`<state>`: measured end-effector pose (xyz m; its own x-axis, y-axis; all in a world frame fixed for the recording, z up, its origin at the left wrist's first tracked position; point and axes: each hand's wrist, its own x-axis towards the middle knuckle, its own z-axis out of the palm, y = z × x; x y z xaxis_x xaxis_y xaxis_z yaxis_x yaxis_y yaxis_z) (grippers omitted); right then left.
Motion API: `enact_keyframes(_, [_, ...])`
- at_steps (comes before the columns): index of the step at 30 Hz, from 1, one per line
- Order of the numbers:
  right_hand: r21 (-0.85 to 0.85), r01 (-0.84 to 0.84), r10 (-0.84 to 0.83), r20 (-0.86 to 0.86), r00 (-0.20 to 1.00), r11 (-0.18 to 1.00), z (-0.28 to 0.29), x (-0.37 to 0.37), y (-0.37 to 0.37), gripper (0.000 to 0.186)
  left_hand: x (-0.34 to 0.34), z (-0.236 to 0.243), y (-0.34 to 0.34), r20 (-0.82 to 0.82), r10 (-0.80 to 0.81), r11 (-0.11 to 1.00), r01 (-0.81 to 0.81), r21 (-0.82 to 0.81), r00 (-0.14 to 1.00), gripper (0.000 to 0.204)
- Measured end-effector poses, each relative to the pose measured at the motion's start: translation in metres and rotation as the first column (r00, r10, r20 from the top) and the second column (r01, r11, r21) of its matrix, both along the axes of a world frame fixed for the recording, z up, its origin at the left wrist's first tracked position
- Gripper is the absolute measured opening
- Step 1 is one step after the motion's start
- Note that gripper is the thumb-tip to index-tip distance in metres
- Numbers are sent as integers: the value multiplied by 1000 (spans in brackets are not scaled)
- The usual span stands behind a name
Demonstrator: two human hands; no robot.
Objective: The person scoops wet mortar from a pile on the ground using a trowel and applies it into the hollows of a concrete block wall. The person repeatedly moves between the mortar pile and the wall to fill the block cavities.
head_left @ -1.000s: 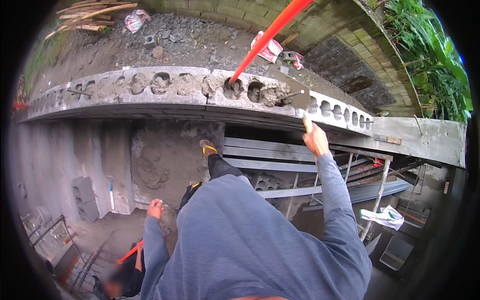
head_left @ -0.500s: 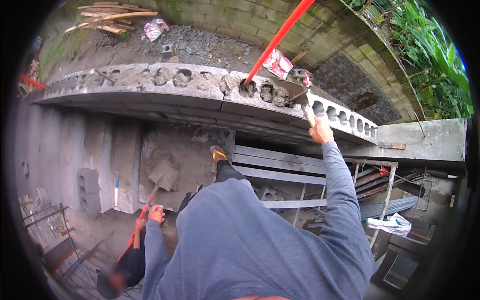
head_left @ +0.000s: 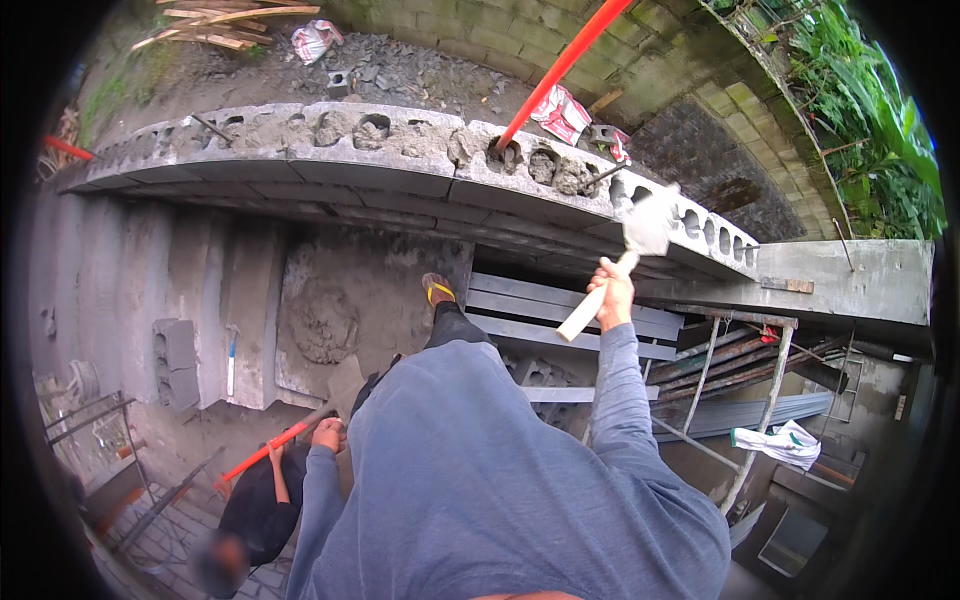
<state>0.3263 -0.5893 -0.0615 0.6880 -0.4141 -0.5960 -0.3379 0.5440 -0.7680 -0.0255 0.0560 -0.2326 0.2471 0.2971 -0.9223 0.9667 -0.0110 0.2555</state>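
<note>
My right hand grips the pale handle of a trowel, its flat blade, smeared and partly blurred, raised before the top of a hollow-block wall. Mortar fills several block cores left of the trowel, while those to the right look hollow. At the lower left, my left hand is closed, its fingers curled; whatever they may hold is hidden. Close beside it passes an orange-handled shovel held by a person in black. Beyond the shovel blade, a heap of wet mortar lies on a flat grey surface.
An orange pipe stands up out of one block core, and thin rebar juts from another. My sandalled foot is near the wall. Metal channels and a scaffold frame with a white cloth lie to the right.
The trowel has come away from the filled cores, its blade swinging up and right, as my right hand moved left. The co-worker's shovel has drawn back from the grey surface, where mortar now lies.
</note>
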Motion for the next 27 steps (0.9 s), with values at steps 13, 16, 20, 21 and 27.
enact_keyframes(13, [-388, -317, 272, -168, 948, 866, 40, 2, 29, 13, 25, 5, 20, 159, 127, 992, -130, 7, 979, 39])
enact_keyframes(16, [-412, -212, 192, -90, 977, 886, 40, -9, 22, 14, 14, 2, 25, 158, 88, 996, -89, -1, 984, 38])
enact_keyframes(20, [-322, -112, 145, 80, 986, 940, 34, -62, 51, 16, -20, -13, 42, 159, 176, 984, -177, -6, 971, 36])
enact_keyframes(21, [-285, -170, 201, 80, 976, 943, 37, -80, 65, 16, -27, -12, 40, 151, 166, 986, -168, 2, 974, 32])
enact_keyframes(27, [164, -413, 405, 83, 911, 896, 46, -76, 148, 26, -35, -5, 43, 143, -27, 999, 22, 37, 989, 26])
